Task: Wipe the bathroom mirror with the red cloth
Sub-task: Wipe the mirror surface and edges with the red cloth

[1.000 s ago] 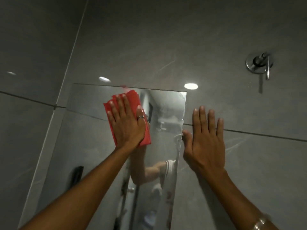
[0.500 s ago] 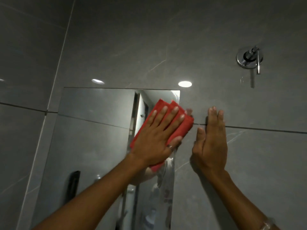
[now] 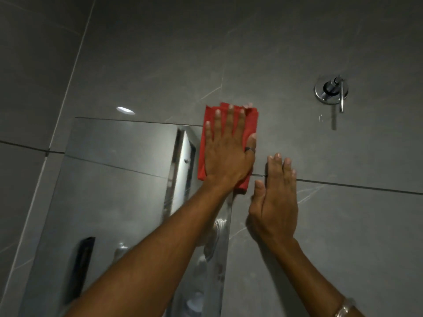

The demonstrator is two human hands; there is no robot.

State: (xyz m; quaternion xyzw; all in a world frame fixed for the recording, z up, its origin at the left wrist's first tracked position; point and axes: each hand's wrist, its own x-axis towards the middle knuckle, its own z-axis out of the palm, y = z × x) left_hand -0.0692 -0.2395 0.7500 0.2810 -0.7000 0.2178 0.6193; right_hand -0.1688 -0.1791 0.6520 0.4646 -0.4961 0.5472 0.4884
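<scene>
Right forearm enters bottom right, bracelet [image 3: 343,308] at the wrist. Right hand [image 3: 273,202] is flat against the wall [image 3: 297,53], fingers together and straight, gripping nothing. It sits just right of the mirror's right edge, fingertips crossing the horizontal grout line [image 3: 354,186].

Left forearm comes in from bottom left and crosses the mirror [image 3: 109,184] diagonally. Left hand [image 3: 227,152] is spread flat, palm down on the red cloth [image 3: 250,120], pinning it rather than clenching it. Ring [image 3: 250,149] on the thumb. 4 fingers splayed upward over the cloth, thumb out to the right near the cloth's right edge.

Cloth is folded into a rough upright rectangle. It sits at the mirror's top right corner: the lower part covers the mirror's right edge, the upper part overlaps onto the wall above the mirror's top edge. Cloth's bottom corner shows below the left wrist, near the right thumb but apart from it.

Mirror is a tall frameless panel, tilted in view, reflecting grey tile, a bright door-like strip [image 3: 183,170] and a dark vertical object [image 3: 80,268] low down. Reflection near the lower right edge is blurred, can't tell what's there.

Farther off: chrome valve [image 3: 331,89] with a lever, upper right on the wall, well apart from both hands. Light glare [image 3: 125,110] on the tile above the mirror's top left.
</scene>
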